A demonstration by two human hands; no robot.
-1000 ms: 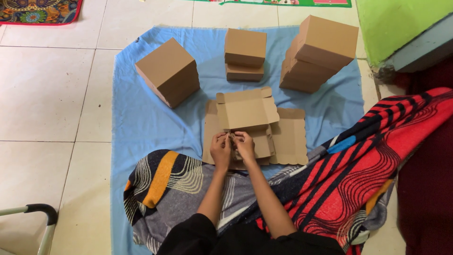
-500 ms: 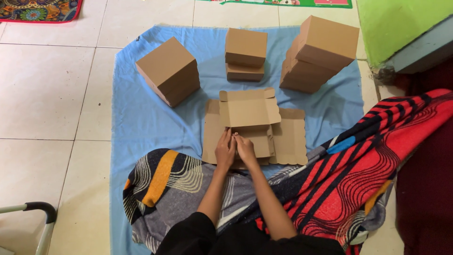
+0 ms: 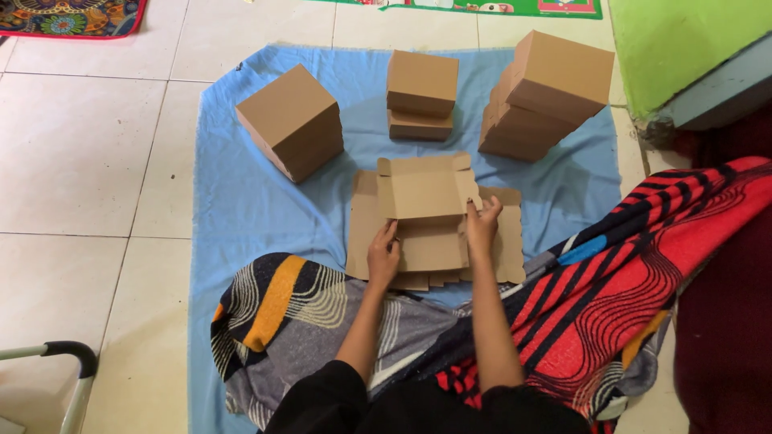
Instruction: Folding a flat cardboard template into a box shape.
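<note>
A partly folded brown cardboard box blank (image 3: 424,193) lies on a stack of flat cardboard sheets (image 3: 511,249) on a blue cloth (image 3: 241,201). My left hand (image 3: 383,255) rests on the blank's left side, fingers on the cardboard edge. My right hand (image 3: 482,225) grips its right side flap, fingers spread against it. Both forearms reach forward over my patterned lap.
Three groups of assembled brown boxes stand behind: one large box (image 3: 291,120) at left, two stacked boxes (image 3: 421,92) in the middle, a leaning stack (image 3: 545,92) at right. A red striped cloth (image 3: 643,265) lies right; a metal handle (image 3: 68,358) sits lower left.
My hands, close together at the blank's near middle, have moved apart to its left and right sides. The blank's near panel now lies flatter and more exposed.
</note>
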